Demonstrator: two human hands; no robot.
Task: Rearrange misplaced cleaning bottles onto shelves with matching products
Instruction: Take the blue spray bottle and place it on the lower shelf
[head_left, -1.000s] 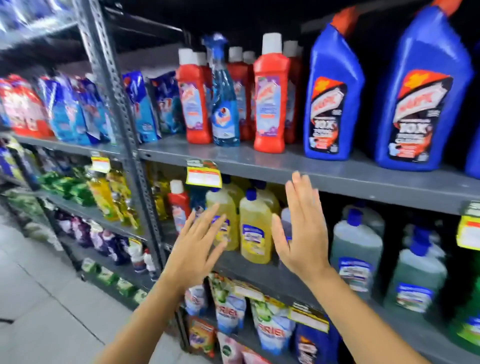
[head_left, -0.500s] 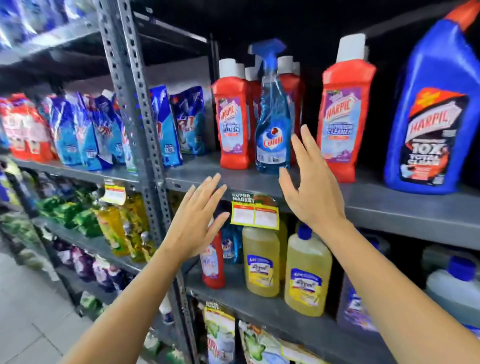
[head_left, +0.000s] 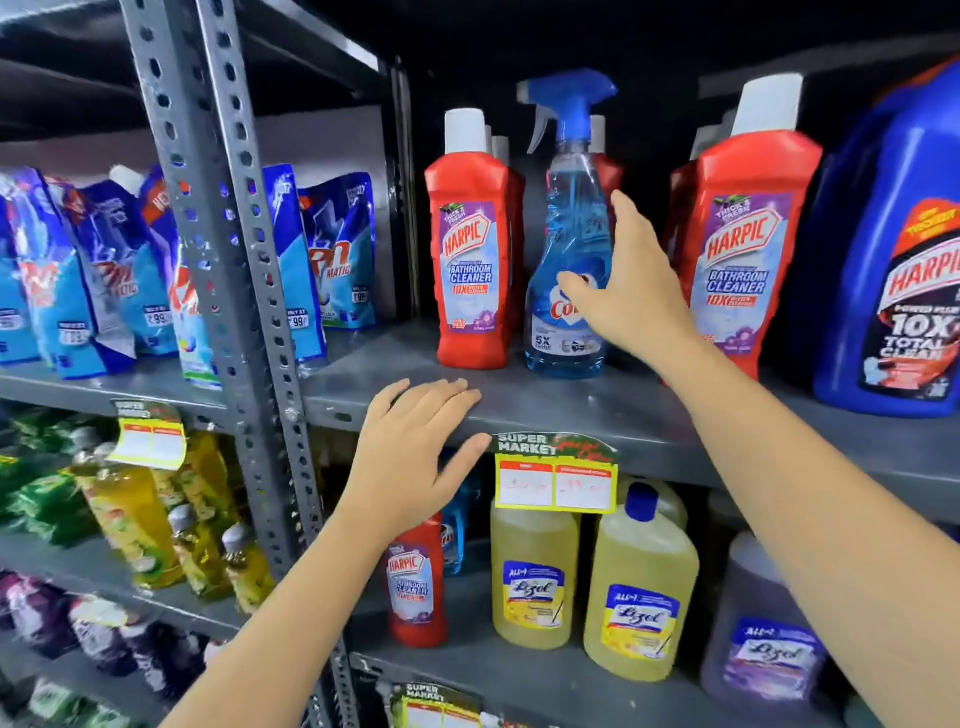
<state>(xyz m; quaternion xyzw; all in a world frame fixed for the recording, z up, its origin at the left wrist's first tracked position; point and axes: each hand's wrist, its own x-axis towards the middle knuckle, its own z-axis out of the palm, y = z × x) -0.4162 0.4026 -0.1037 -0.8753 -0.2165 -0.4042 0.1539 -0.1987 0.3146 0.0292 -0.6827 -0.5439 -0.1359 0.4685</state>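
The clear blue plastic trigger-spray bottle (head_left: 569, 270) stands upright at the front of the grey metal upper shelf (head_left: 571, 405), wedged among red plastic bathroom-cleaner bottles with white caps (head_left: 470, 249), one just beside it at 9 o'clock and another (head_left: 743, 244) at 3 o'clock; it looks like the misplaced item. The right hand (head_left: 631, 291) is spread wide around the spray bottle's lower body, thumb across the label and fingers reaching behind its right side, not yet closed on it. The left hand (head_left: 410, 457) lies flat and open on the shelf's front lip at 7 o'clock from the bottle, holding nothing. To do this well, I would close the grip at the bottle's waist, lift straight up before drawing it out, and keep the elbow clear of the red neighbours. A small red bottle (head_left: 415, 582) on the lower shelf beside yellow bottles (head_left: 535, 571) also seems out of place.
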